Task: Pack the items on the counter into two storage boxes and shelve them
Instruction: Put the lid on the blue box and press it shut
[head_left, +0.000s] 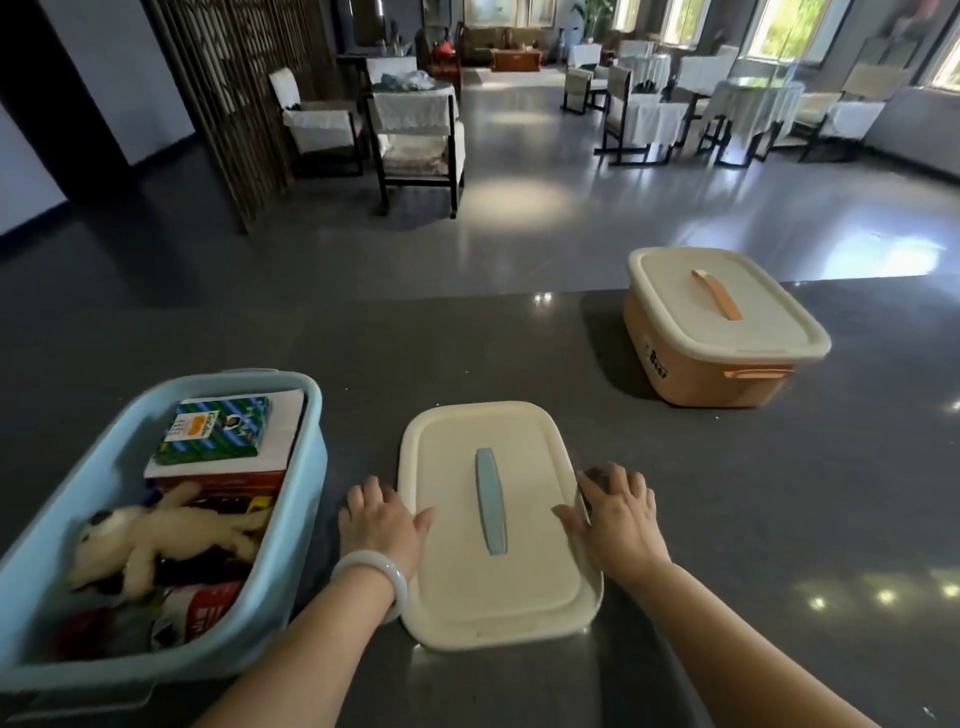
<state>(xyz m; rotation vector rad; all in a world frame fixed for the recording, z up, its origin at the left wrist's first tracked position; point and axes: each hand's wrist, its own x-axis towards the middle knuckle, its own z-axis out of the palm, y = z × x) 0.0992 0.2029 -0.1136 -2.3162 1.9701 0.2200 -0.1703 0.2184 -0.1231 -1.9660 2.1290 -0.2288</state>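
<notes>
A person's two hands grip a cream lid (535, 525) at the lower centre of the frame, on a dark grey counter (467, 353). The left hand (382, 525), with a pale bracelet (375, 570) at the wrist, has its thumb laid on the lid's top and its fingers curled down over the left edge. The right hand (618, 514) mirrors it on the right edge, thumb on top and fingers wrapped over the rim. A blue handle (491, 501) runs down the lid's middle between the hands. Whether the lid rests on the counter or is just off it cannot be told.

At the lower left, just beside the left hand, stands an open blue box (311, 415), already filled. A green packet (215, 431) lies on white paper at its far end, a cream plush toy (161, 535) lies across the middle, and a red-and-white bag (208, 608) sits at the near end.

At the upper right of the counter, well apart from the hands, sits an orange box (691, 374), closed under a cream cover (675, 291) with an orange strap.

Beyond the counter, white-covered chairs (415, 135) stand on a grey floor, with a wooden slat screen (228, 104) at the upper left.
</notes>
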